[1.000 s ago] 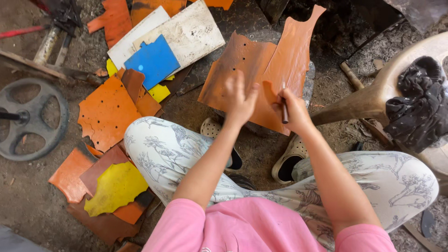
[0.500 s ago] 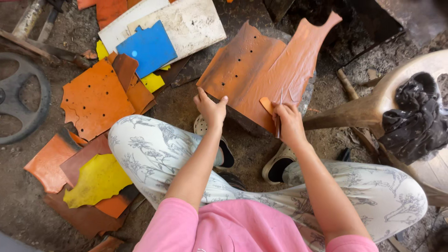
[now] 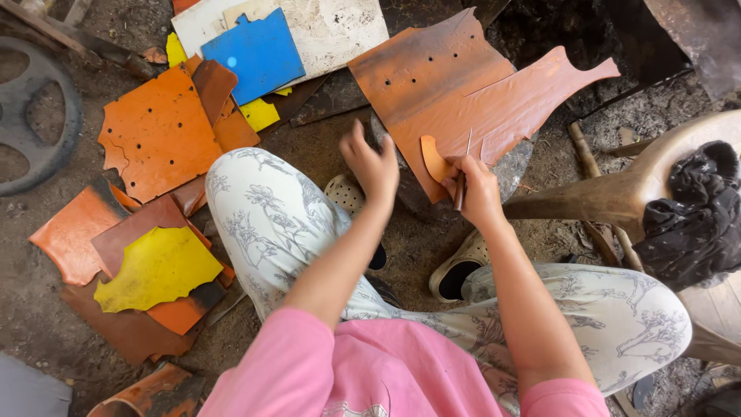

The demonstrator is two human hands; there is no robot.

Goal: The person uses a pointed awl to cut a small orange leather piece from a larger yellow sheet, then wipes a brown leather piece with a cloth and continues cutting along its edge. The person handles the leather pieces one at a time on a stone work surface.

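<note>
Left hand point(image 3: 374, 166) lifted off leather point(image 3: 463, 93) (right hand point(image 3: 475, 185) cutting).

You had soft, even daylight, bright, no glare. Shadows were faint, pooled just below left hand point(image 3: 373, 166) and right hand point(image 3: 477, 189). Focus was sharp around hands; slight wide-angle stretch toward edges.

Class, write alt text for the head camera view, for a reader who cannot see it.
A seated person's right hand holds a thin blade to a large brown leather sheet lying on a stone, while the left hand hovers over its near edge. Orange, yellow and blue leather pieces lie on the dirt floor to the left.
</note>
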